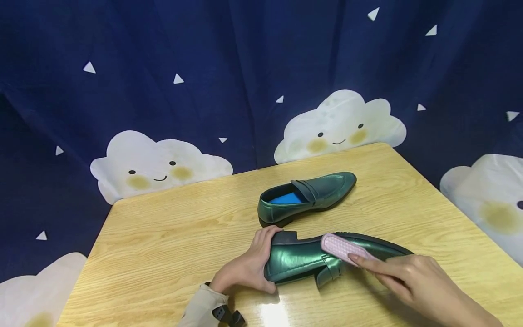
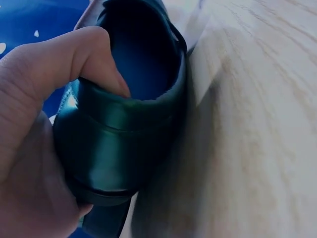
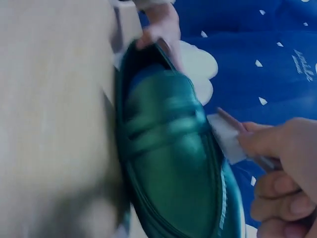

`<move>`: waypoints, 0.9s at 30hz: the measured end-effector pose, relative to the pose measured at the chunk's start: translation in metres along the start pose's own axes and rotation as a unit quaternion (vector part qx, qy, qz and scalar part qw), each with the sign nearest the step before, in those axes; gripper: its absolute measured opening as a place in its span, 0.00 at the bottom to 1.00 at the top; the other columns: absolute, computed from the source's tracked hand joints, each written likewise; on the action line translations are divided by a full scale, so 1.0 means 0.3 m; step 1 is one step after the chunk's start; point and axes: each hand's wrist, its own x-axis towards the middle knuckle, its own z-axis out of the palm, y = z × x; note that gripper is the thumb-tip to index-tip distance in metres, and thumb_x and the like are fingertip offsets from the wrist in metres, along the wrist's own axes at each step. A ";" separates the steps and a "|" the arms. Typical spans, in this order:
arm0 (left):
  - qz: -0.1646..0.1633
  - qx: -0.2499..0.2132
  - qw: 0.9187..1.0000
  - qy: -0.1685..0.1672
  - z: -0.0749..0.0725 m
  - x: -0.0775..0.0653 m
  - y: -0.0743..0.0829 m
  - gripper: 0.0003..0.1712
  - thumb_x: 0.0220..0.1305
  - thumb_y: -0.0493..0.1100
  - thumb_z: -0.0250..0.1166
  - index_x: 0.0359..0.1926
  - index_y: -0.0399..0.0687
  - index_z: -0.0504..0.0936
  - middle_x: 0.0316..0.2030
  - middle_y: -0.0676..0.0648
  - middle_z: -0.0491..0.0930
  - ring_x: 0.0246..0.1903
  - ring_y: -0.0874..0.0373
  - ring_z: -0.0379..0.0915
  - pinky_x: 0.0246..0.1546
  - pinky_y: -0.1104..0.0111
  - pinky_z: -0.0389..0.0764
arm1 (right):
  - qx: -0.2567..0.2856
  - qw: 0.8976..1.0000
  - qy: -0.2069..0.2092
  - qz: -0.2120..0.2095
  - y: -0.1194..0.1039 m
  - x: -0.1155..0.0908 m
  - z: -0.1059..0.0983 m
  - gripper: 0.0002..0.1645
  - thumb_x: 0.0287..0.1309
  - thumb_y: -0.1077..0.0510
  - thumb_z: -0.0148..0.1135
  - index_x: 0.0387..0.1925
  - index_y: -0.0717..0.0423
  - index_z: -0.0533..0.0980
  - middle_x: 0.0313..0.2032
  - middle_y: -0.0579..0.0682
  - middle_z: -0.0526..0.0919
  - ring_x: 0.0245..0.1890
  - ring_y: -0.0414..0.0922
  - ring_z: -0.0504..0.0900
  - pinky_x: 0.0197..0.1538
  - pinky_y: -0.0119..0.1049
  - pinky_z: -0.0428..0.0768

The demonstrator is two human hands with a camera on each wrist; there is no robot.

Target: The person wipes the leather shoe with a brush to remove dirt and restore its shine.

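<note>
A shiny dark green loafer (image 1: 296, 261) is tipped on its side in front of me, its sole edge towards the far side. My left hand (image 1: 251, 263) grips it by the heel; the left wrist view shows the thumb (image 2: 101, 64) hooked over the rim into the opening. Against the upper's side, near the strap, lies a pink brush (image 1: 345, 249) with a textured back. My right hand (image 1: 421, 284) holds its handle, index finger stretched along the back. Pale bristles of the brush (image 3: 228, 141) face the loafer (image 3: 168, 173) in the right wrist view.
The matching green loafer (image 1: 327, 193), with a blue insole, stands upright just beyond, toe to the right. Both are on a light wooden table (image 1: 163, 236). Behind and beside it hangs a navy curtain (image 1: 204, 45) with white clouds and triangles.
</note>
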 end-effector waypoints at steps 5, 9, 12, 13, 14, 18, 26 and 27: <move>0.002 0.001 1.000 -0.003 0.000 0.000 -0.001 0.70 0.30 0.46 0.76 0.71 0.39 0.42 0.68 0.36 0.44 0.69 0.48 0.37 0.66 0.53 0.55 | 0.049 0.998 -0.005 -0.048 0.007 -0.020 0.006 0.30 0.49 0.63 0.70 0.55 0.41 0.80 0.36 0.33 0.84 0.30 0.23 0.73 0.30 0.18 0.69; -0.001 -0.008 1.000 -0.008 -0.003 0.005 -0.003 0.70 0.30 0.46 0.77 0.71 0.41 0.42 0.69 0.38 0.43 0.68 0.50 0.37 0.67 0.54 0.54 | 0.002 0.998 0.055 -0.034 0.028 -0.034 -0.003 0.18 0.61 0.52 0.62 0.53 0.39 0.81 0.24 0.22 0.70 0.23 0.20 0.61 0.24 0.18 0.61; -0.001 -0.006 1.000 -0.019 -0.013 0.009 0.000 0.70 0.30 0.45 0.77 0.71 0.40 0.41 0.68 0.39 0.43 0.68 0.50 0.38 0.66 0.55 0.55 | -0.012 0.997 0.060 -0.044 0.036 -0.043 0.003 0.17 0.61 0.50 0.62 0.52 0.38 0.82 0.24 0.23 0.74 0.24 0.19 0.65 0.23 0.19 0.63; -0.001 -0.005 1.000 -0.022 -0.018 0.009 0.001 0.70 0.30 0.44 0.77 0.71 0.40 0.41 0.68 0.39 0.43 0.67 0.50 0.38 0.66 0.55 0.54 | -0.007 0.997 0.052 -0.052 0.037 -0.045 0.004 0.18 0.59 0.52 0.64 0.51 0.38 0.82 0.27 0.25 0.78 0.26 0.20 0.70 0.25 0.18 0.66; -0.001 -0.006 1.000 -0.027 -0.023 0.010 0.003 0.70 0.30 0.44 0.77 0.71 0.39 0.41 0.68 0.39 0.43 0.67 0.50 0.38 0.66 0.55 0.55 | 0.005 0.997 0.046 -0.059 0.039 -0.048 0.004 0.21 0.53 0.55 0.68 0.51 0.39 0.82 0.30 0.28 0.82 0.28 0.21 0.74 0.26 0.19 0.69; -0.004 -0.025 0.999 -0.046 -0.043 0.019 0.007 0.69 0.32 0.42 0.75 0.71 0.41 0.40 0.68 0.40 0.42 0.67 0.51 0.39 0.66 0.57 0.55 | -0.018 0.997 0.065 -0.044 0.054 -0.055 -0.015 0.16 0.64 0.49 0.59 0.52 0.39 0.81 0.25 0.22 0.73 0.23 0.19 0.66 0.24 0.16 0.62; -0.002 -0.048 0.997 -0.062 -0.051 0.029 -0.009 0.68 0.31 0.41 0.75 0.71 0.43 0.41 0.67 0.42 0.42 0.65 0.52 0.40 0.64 0.58 0.57 | -0.006 0.998 0.029 -0.049 0.062 -0.074 -0.018 0.25 0.52 0.58 0.68 0.54 0.41 0.81 0.27 0.24 0.74 0.24 0.20 0.63 0.25 0.16 0.62; -0.002 -0.058 0.996 -0.061 -0.051 0.030 -0.010 0.68 0.31 0.41 0.75 0.71 0.44 0.41 0.67 0.43 0.43 0.65 0.52 0.41 0.64 0.59 0.57 | -0.001 0.998 0.028 -0.052 0.063 -0.077 -0.021 0.25 0.52 0.58 0.68 0.54 0.41 0.81 0.29 0.26 0.78 0.25 0.19 0.65 0.26 0.16 0.64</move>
